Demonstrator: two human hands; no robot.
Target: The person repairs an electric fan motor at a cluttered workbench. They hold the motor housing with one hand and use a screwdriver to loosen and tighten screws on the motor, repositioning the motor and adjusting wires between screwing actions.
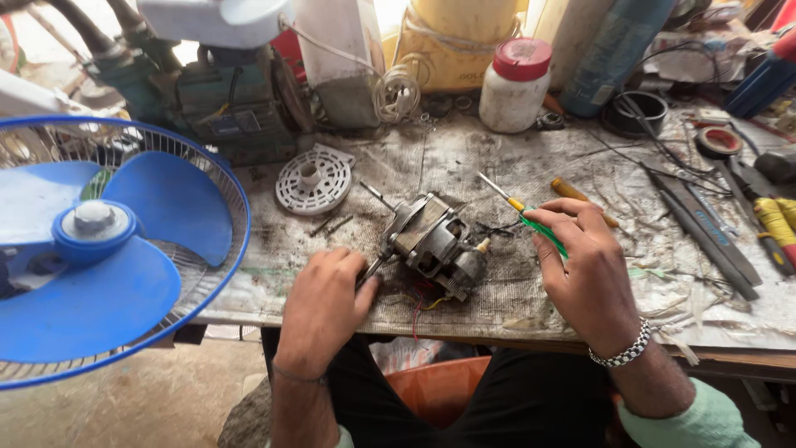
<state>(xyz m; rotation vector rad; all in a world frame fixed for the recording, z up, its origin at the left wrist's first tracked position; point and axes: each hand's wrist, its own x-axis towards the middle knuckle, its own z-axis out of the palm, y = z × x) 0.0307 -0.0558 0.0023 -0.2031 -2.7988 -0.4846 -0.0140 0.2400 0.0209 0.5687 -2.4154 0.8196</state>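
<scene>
A small grey electric motor (435, 241) with a thin shaft and loose red and yellow wires lies on the paper-covered workbench (497, 166). My left hand (323, 303) rests at the motor's near left corner, fingers closed on its metal bracket. My right hand (584, 265) is just right of the motor and grips a green-handled screwdriver (531, 217), whose thin blade points up and away to the left. A metal bracelet sits on my right wrist.
A blue fan (99, 241) in a wire guard fills the left. A white round slotted cover (313, 181) lies behind the motor. A red-capped white jar (516, 83), tape roll (717, 143), files (705, 224) and yellow-handled pliers (775, 220) crowd the back and right.
</scene>
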